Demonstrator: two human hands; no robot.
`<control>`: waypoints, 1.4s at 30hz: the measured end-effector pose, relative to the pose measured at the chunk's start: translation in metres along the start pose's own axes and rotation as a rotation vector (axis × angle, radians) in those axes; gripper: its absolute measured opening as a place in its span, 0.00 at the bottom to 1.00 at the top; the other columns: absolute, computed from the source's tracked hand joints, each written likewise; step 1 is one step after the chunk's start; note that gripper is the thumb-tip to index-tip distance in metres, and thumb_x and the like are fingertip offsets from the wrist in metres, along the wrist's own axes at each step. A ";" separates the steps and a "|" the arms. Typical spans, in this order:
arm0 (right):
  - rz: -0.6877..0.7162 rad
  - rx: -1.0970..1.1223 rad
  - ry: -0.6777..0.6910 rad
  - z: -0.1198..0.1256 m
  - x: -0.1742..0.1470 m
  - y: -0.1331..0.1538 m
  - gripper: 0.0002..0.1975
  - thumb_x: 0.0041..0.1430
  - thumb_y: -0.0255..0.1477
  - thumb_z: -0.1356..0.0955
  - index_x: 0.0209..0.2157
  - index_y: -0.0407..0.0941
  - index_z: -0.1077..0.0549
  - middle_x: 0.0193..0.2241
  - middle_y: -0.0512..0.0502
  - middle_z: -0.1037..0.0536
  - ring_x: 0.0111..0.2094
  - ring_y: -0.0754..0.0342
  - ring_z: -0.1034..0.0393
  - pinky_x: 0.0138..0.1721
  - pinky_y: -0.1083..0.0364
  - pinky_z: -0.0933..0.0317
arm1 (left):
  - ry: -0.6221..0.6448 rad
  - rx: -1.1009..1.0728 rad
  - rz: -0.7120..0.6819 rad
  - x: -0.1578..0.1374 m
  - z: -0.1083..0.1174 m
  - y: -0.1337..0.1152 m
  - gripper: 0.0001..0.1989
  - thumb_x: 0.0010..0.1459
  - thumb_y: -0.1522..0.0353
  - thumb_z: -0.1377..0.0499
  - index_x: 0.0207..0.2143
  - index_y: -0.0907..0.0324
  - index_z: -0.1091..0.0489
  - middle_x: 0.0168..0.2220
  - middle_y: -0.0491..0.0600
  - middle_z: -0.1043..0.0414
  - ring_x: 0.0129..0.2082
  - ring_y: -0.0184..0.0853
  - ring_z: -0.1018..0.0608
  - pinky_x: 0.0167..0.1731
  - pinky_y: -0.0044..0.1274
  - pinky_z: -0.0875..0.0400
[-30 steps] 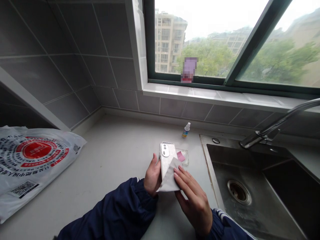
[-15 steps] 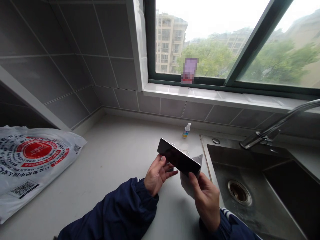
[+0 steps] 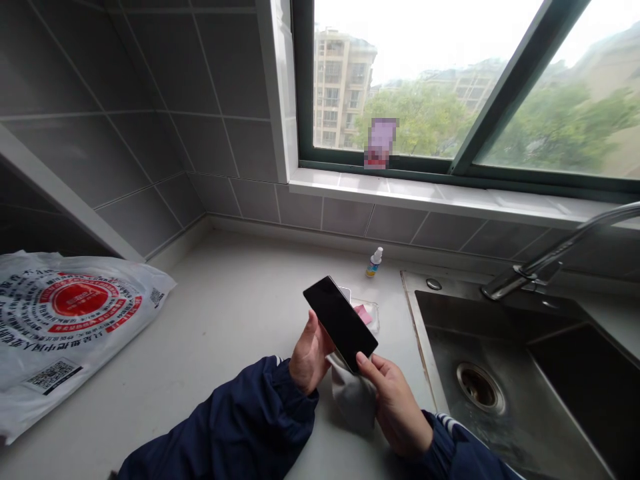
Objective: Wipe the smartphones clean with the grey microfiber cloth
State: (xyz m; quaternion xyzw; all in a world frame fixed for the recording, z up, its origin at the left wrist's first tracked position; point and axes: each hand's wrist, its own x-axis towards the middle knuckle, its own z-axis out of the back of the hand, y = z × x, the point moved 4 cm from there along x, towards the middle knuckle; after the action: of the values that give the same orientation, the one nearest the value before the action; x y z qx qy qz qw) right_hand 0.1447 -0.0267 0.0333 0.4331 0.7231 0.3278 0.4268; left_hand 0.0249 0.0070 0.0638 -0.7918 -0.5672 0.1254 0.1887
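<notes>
A black-screened smartphone (image 3: 341, 323) is tilted in front of me above the counter, its screen turned up towards me. My right hand (image 3: 395, 393) pinches its lower right corner, thumb on the screen, with a grey cloth (image 3: 353, 393) hanging beneath that end. Against the phone's left edge rests my left hand (image 3: 311, 353), thumb upright and fingers partly hidden behind it. Beyond the phone, a clear phone case (image 3: 376, 325) with a pink piece (image 3: 363, 313) on it lies on the counter, partly covered.
A small white spray bottle (image 3: 374, 262) stands near the back wall. On the right is a steel sink (image 3: 505, 373) with a faucet (image 3: 520, 273). A white printed plastic bag (image 3: 75, 333) lies at the left on the pale counter (image 3: 210, 313). A window (image 3: 425, 87) is ahead.
The phone has turned to show more of its screen and shifted left and down. My right hand moved left with it, and my left hand closed in on its edge. More of the clear case shows.
</notes>
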 end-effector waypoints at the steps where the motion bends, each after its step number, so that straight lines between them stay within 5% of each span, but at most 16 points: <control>1: -0.009 -0.002 -0.001 0.000 0.000 -0.001 0.21 0.55 0.45 0.27 0.36 0.38 0.22 0.32 0.41 0.20 0.36 0.48 0.24 0.34 0.56 0.33 | -0.003 -0.023 0.004 0.000 -0.001 0.000 0.37 0.64 0.49 0.54 0.64 0.66 0.45 0.60 0.66 0.36 0.62 0.54 0.36 0.62 0.45 0.47; 5: -0.075 -0.009 0.003 0.001 -0.001 -0.006 0.20 0.54 0.44 0.26 0.30 0.39 0.25 0.26 0.47 0.23 0.27 0.56 0.30 0.28 0.59 0.38 | -0.020 -0.070 0.040 0.001 0.001 -0.001 0.41 0.61 0.45 0.54 0.65 0.66 0.48 0.61 0.68 0.37 0.61 0.56 0.34 0.60 0.47 0.46; 9: -0.147 -0.017 0.080 -0.003 -0.004 -0.010 0.20 0.49 0.42 0.24 0.27 0.38 0.24 0.22 0.49 0.25 0.22 0.59 0.33 0.23 0.61 0.43 | -0.120 -0.002 0.051 0.002 0.009 -0.005 0.41 0.60 0.43 0.56 0.61 0.67 0.41 0.56 0.68 0.32 0.49 0.54 0.24 0.51 0.44 0.35; 15: -0.145 -0.008 0.124 -0.002 -0.003 0.005 0.18 0.50 0.39 0.24 0.32 0.37 0.21 0.25 0.45 0.21 0.24 0.57 0.29 0.26 0.61 0.39 | -0.268 0.045 0.100 0.002 0.015 -0.016 0.43 0.58 0.41 0.56 0.50 0.73 0.30 0.35 0.63 0.23 0.31 0.44 0.22 0.35 0.34 0.28; 20: 0.036 -0.002 -0.037 0.025 0.009 0.030 0.20 0.57 0.41 0.28 0.42 0.39 0.22 0.34 0.40 0.18 0.30 0.50 0.23 0.31 0.54 0.30 | -0.245 0.030 0.070 0.004 0.017 -0.020 0.42 0.58 0.41 0.57 0.45 0.72 0.27 0.35 0.62 0.24 0.30 0.43 0.23 0.31 0.33 0.28; 24: 0.373 -0.225 -0.325 0.050 0.011 0.045 0.23 0.63 0.43 0.33 0.46 0.38 0.23 0.38 0.36 0.18 0.37 0.42 0.21 0.36 0.47 0.27 | -0.148 0.066 0.231 0.001 0.018 -0.004 0.44 0.58 0.40 0.58 0.44 0.73 0.27 0.31 0.61 0.24 0.29 0.43 0.23 0.30 0.33 0.27; 27: 0.491 -0.333 -0.369 0.049 0.003 0.040 0.20 0.65 0.40 0.34 0.51 0.41 0.25 0.48 0.38 0.21 0.50 0.41 0.26 0.46 0.47 0.29 | -0.088 0.078 0.392 -0.004 0.018 0.016 0.46 0.58 0.40 0.61 0.45 0.73 0.27 0.28 0.61 0.24 0.29 0.43 0.22 0.31 0.34 0.27; 30: 0.794 -0.924 -0.086 0.016 -0.011 0.033 0.22 0.68 0.32 0.38 0.62 0.44 0.34 0.62 0.40 0.34 0.63 0.40 0.40 0.59 0.42 0.39 | -0.068 -0.023 0.372 -0.006 0.016 0.026 0.40 0.61 0.43 0.59 0.52 0.68 0.29 0.37 0.60 0.22 0.34 0.43 0.20 0.39 0.35 0.27; 32: 0.908 -1.263 0.137 -0.003 -0.018 0.020 0.26 0.67 0.30 0.37 0.65 0.46 0.40 0.66 0.41 0.42 0.68 0.39 0.53 0.64 0.37 0.50 | -0.095 -0.107 0.283 -0.004 0.016 0.027 0.35 0.64 0.47 0.57 0.54 0.67 0.31 0.43 0.60 0.22 0.41 0.43 0.20 0.49 0.34 0.31; 34: 0.935 -1.465 0.201 -0.011 -0.020 0.012 0.31 0.67 0.30 0.37 0.68 0.44 0.48 0.68 0.39 0.48 0.69 0.39 0.59 0.65 0.35 0.55 | -0.141 -0.148 0.236 -0.001 0.016 0.024 0.34 0.65 0.50 0.55 0.54 0.70 0.31 0.45 0.62 0.23 0.48 0.45 0.22 0.56 0.34 0.37; 42: 0.926 -1.662 0.237 -0.018 -0.024 0.010 0.37 0.67 0.38 0.36 0.69 0.41 0.55 0.69 0.37 0.54 0.69 0.35 0.62 0.66 0.33 0.62 | -0.124 -0.121 0.186 0.002 0.015 0.018 0.37 0.62 0.47 0.51 0.60 0.67 0.37 0.48 0.63 0.24 0.52 0.50 0.24 0.58 0.39 0.39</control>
State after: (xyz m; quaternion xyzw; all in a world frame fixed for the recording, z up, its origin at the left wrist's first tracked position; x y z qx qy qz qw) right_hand 0.1380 -0.0467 0.0577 0.1987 0.0550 0.9139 0.3497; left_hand 0.0347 0.0062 0.0421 -0.8416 -0.5085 0.1567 0.0925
